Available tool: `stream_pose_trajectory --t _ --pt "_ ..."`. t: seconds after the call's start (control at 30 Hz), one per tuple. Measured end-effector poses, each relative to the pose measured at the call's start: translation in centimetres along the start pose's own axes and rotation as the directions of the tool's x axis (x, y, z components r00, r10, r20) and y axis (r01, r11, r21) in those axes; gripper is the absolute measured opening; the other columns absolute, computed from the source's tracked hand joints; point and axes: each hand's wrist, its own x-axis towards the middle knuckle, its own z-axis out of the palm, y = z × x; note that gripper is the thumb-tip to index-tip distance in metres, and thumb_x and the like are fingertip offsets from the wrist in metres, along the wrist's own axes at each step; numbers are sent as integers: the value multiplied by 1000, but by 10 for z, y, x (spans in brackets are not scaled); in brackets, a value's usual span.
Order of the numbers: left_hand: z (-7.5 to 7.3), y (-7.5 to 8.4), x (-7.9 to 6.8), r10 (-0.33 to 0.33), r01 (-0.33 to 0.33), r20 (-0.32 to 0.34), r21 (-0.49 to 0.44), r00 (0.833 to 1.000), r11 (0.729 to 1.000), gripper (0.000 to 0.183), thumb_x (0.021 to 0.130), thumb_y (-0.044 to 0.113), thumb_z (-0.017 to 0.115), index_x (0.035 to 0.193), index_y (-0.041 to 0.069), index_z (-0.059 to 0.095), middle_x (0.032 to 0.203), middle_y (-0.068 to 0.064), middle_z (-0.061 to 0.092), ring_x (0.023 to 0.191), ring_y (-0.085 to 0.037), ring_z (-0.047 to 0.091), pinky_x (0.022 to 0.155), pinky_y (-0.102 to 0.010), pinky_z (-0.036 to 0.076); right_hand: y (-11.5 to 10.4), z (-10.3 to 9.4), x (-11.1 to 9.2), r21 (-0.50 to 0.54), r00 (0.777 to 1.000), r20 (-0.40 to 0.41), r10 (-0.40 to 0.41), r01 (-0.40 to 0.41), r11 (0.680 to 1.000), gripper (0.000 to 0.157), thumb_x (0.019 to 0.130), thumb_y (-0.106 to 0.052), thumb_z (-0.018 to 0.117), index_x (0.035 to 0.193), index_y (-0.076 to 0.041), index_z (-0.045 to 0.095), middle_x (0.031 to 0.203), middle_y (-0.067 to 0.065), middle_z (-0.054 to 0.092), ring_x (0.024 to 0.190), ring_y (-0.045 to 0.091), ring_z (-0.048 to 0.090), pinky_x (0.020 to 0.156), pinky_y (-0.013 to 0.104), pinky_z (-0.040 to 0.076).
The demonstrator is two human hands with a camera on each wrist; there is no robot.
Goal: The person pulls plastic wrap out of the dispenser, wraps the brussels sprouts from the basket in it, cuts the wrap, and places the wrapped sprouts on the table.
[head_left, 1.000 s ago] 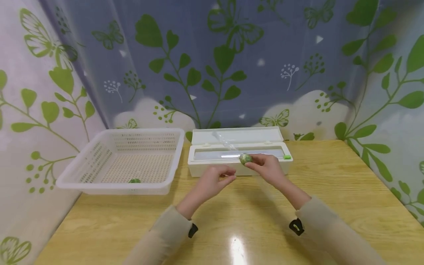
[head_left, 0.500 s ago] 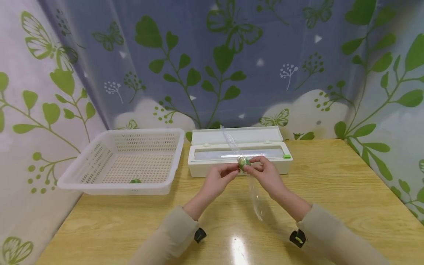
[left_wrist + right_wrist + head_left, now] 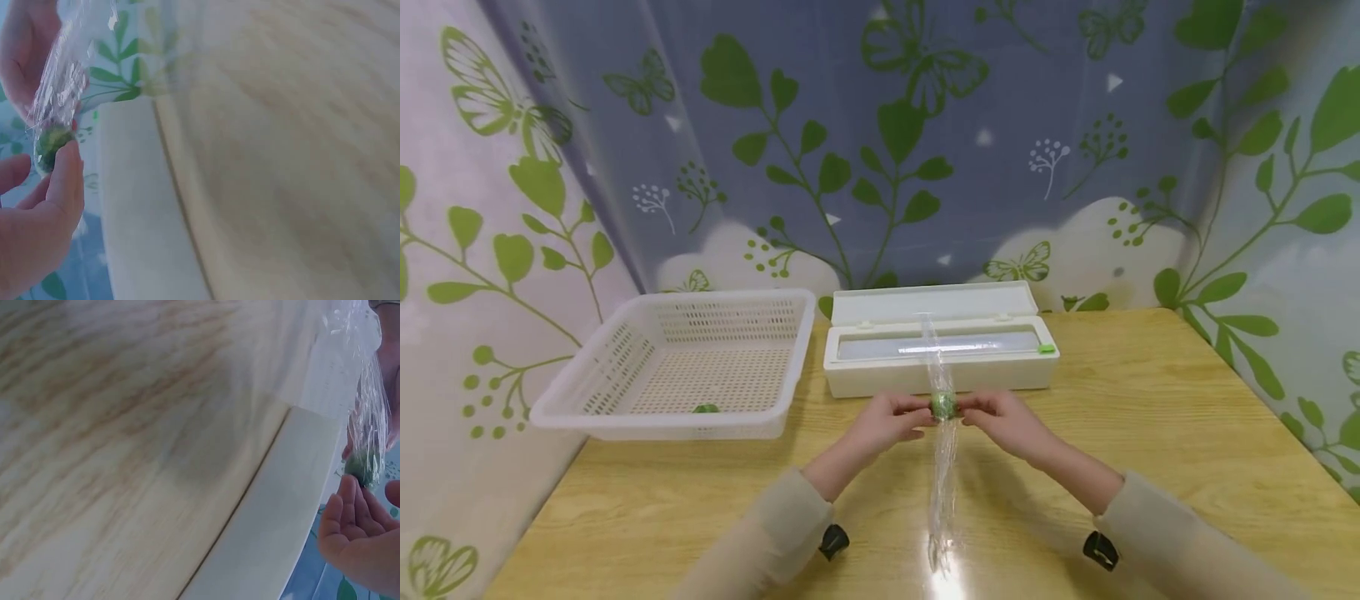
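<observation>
A small round green Brussels sprout (image 3: pixel 943 406) is held above the table, in front of the long white box, with clear cling film (image 3: pixel 943 475) round it. The film's twisted ends stretch away toward the box and back toward the person. My left hand (image 3: pixel 883 429) pinches the sprout's left side between thumb and fingers. From the other side my right hand (image 3: pixel 1011 425) pinches it too. In the left wrist view the sprout (image 3: pixel 53 149) shows dark green under crinkled film; in the right wrist view the film (image 3: pixel 374 406) bunches above the fingertips.
Behind the hands stands a white cling film dispenser (image 3: pixel 940 382), lid raised, with a green slider (image 3: pixel 1047 349) at its right end. A white perforated basket (image 3: pixel 673 422) sits on the left, another green sprout (image 3: pixel 706 409) in it. The wooden table (image 3: pixel 1157 417) meets printed curtains.
The left hand has come in to meet the sprout, first held in the right hand alone. Both hands have drawn it nearer the person, and the film ends now hang straight and twisted.
</observation>
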Motion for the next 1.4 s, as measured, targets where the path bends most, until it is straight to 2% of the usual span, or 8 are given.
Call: stream_pose_trajectory --t 0.4,0.73,0.8,0.87,1.0,1.1,1.23,1.4 --pt "-2 -23 4 -184 155 111 231 977 961 19 84 -3 54 100 -11 60 79 -13 64 67 -15 59 66 -29 51 23 14 2 -166 981 186 -48 80 983 23 83 1 50 102 12 58 94 19 63 88 30 58 73 34 49" --pt "-5 -28 9 -248 224 82 228 965 947 32 80 -11 53 112 -17 49 79 -15 62 69 -21 61 66 -28 51 34 25 8 -349 966 223 -133 207 914 22 77 4 55 98 9 60 87 14 63 80 25 59 69 30 49" --pt "-6 -28 10 -245 224 68 228 967 948 35 80 -10 54 114 -16 47 80 -15 61 69 -21 60 65 -28 51 34 26 9 -433 953 223 -205 285 855 20 75 2 60 95 4 62 88 11 64 79 23 59 70 31 49" --pt "-7 -28 11 -250 232 58 220 966 947 35 80 -10 54 114 -16 47 81 -14 60 68 -19 59 65 -28 51 34 26 10 -530 927 236 -293 375 761 21 73 0 64 94 -1 62 88 8 63 79 21 59 70 31 49" --pt "-9 -26 10 -255 238 58 212 965 948 33 82 -9 53 114 -15 48 85 -15 59 71 -18 58 67 -29 51 35 30 14 -654 817 312 -486 555 514 27 67 -4 71 93 -4 62 83 4 60 75 18 57 69 28 48" --pt "-11 -25 10 -258 243 54 196 965 950 32 83 -10 50 114 -15 48 90 -17 60 75 -19 59 69 -29 50 35 34 17 -707 757 350 -551 600 375 26 68 -11 73 90 -7 61 80 2 55 71 15 54 63 27 47" --pt "-14 -26 11 -268 258 44 168 962 951 31 84 -9 48 115 -14 48 95 -19 60 80 -20 59 71 -28 50 35 40 21 -774 750 371 -547 575 263 20 73 -21 70 85 -11 58 79 0 52 73 14 53 63 29 45" --pt "-16 -28 12 -288 281 43 120 957 952 32 84 -10 48 116 -14 47 99 -19 59 83 -19 58 70 -27 49 36 45 24 -832 701 407 -585 549 79 15 75 -23 67 81 -12 58 78 1 54 75 16 55 66 29 45"
